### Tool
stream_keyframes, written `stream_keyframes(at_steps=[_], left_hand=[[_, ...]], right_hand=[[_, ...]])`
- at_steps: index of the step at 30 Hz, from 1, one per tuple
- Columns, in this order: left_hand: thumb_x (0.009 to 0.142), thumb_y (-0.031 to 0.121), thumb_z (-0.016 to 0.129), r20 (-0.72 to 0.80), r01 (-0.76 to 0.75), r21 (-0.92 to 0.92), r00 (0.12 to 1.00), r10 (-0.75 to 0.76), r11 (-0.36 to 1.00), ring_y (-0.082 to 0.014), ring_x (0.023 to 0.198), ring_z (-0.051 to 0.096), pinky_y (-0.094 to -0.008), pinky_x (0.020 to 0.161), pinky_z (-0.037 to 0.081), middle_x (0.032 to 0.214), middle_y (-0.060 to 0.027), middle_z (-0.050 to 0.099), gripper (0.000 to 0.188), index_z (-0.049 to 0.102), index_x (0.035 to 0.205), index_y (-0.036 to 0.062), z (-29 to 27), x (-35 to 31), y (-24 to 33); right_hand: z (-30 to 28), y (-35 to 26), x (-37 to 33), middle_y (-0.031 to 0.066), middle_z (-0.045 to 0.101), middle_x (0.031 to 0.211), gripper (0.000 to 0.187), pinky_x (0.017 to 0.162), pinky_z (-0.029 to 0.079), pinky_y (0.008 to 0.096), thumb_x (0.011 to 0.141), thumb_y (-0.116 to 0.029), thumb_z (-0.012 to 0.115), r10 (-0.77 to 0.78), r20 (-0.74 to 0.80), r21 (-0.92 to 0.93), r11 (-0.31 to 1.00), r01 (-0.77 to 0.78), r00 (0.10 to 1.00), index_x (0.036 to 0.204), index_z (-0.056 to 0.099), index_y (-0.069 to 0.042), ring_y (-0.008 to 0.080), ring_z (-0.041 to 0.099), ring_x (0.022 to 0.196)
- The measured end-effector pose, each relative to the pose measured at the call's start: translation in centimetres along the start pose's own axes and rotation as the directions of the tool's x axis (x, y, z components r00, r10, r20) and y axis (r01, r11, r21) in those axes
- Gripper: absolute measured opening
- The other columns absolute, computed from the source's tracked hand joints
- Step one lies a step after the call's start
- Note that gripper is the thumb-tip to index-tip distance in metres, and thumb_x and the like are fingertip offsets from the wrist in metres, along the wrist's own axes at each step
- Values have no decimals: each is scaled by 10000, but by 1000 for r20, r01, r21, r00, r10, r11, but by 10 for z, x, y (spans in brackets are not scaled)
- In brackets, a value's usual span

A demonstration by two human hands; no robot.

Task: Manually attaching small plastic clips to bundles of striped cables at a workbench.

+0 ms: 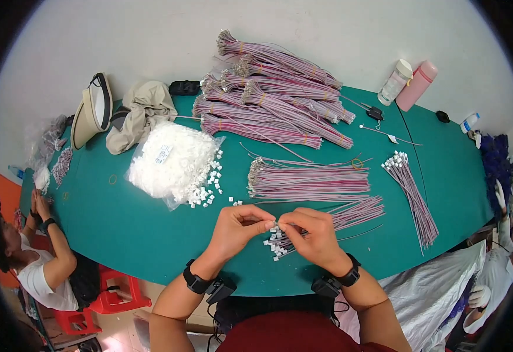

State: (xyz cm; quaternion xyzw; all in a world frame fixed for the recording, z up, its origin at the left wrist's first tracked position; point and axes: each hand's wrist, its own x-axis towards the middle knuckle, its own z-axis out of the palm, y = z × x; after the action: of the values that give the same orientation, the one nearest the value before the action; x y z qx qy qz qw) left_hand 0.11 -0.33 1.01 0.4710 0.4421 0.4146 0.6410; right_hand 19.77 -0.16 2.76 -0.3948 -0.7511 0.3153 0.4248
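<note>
Under right hand (316,236), wires (357,213) slant rightward

the broad smooth bench (151,252) is plain green, the long thin wires (309,179) mix pale grey and pinkish red, the small blocky plastic connectors (212,181) are white, the tall cylindrical bottle (417,86) pink.

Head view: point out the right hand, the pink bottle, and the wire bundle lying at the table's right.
Right hand (315,232): head view, back of the hand.
Pink bottle (416,89): head view, middle of its body.
Wire bundle (411,198): head view, mid-length on the wires.
</note>
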Motion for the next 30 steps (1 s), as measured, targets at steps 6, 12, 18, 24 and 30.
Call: stream_keyframes(at_steps=[6, 12, 18, 24, 30], left_hand=[[826, -1, 738, -16, -1, -31, 1000, 1, 1000, -108, 782, 652, -231, 722, 536, 881, -65, 708, 123, 714, 945, -18, 2, 0, -1], [821, -1, 744, -26, -9, -23, 1000, 9, 1000, -106, 778, 649, -230, 710, 531, 878, -66, 708, 132, 715, 949, -16, 2, 0, -1], [823, 14, 747, -15, 11, -28, 1000, -11, 1000, -105, 774, 648, -227, 704, 526, 877, -68, 709, 138, 712, 953, -15, 2, 1, 0], [832, 28, 744, -29, -14, -35, 999, 13, 999, -101, 789, 653, -229, 721, 527, 884, -64, 712, 141, 708, 963, -10, 0, 1, -1], [849, 39, 734, -30, -29, -5, 999, 29, 1000, -92, 823, 659, -227, 758, 530, 901, -55, 715, 131, 709, 971, -2, 0, 0, 0]], right_hand=[[-1, 0, 1, 74, 615, 699, 76, 482, 433, 266, 800, 22, 689, -6, -3, -35, 999, 6, 1000, 871, 677, -5, 162, 566, 549], [-1, 1, -1, 74, 614, 696, 70, 476, 423, 267, 804, 19, 687, 6, 13, -12, 1000, -6, 1000, 869, 677, -4, 162, 558, 544], [-2, 0, 1, 89, 599, 699, 58, 476, 413, 309, 819, -6, 685, 33, 17, 15, 999, -33, 999, 868, 655, -13, 206, 552, 548], [-6, -7, 4, 96, 625, 732, 58, 483, 441, 306, 824, -20, 688, 104, 60, 23, 994, -105, 993, 874, 660, -15, 214, 579, 563], [-4, -6, 3, 109, 631, 744, 64, 505, 461, 337, 819, -18, 687, 41, 33, -18, 999, -40, 999, 874, 657, -16, 257, 601, 590]])
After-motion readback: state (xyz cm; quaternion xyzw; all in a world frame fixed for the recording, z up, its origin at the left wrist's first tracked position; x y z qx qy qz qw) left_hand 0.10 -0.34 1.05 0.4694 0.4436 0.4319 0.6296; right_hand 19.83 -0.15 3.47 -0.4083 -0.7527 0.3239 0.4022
